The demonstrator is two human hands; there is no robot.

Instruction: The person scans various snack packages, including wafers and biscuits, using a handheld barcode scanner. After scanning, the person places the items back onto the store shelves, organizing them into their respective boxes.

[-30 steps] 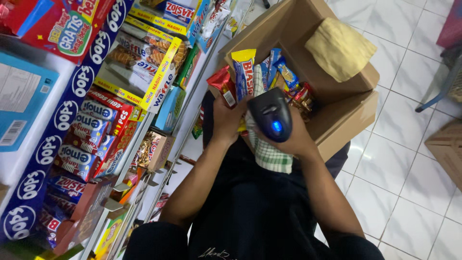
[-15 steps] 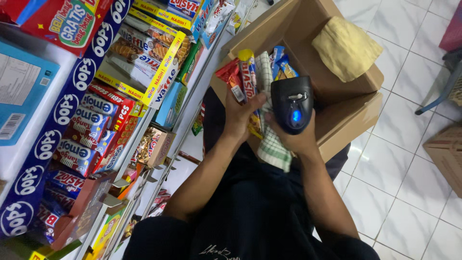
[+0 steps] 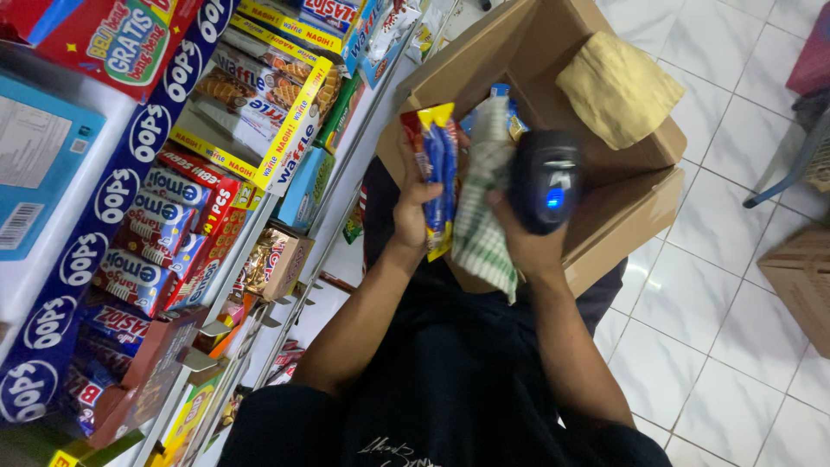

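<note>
Lifted higher since earlier, the snack packets (image 3: 438, 177) sit gripped in left hand (image 3: 411, 216); at three o'clock, right hand (image 3: 527, 242) fingers clasp scanner (image 3: 545, 180) and cloth (image 3: 480, 199) over the box (image 3: 622, 216).

A yellow-brown cloth (image 3: 619, 86) is lying on a box flap just beyond the hands. Left of the hands, shop shelves (image 3: 285, 285) are holding red biscuit boxes (image 3: 177, 220), a yellow wafer carton (image 3: 259, 112) and a blue box (image 3: 39, 164). White floor tiles (image 3: 726, 346) are spreading out to the right, where a brown box (image 3: 800, 277) is sitting
</note>
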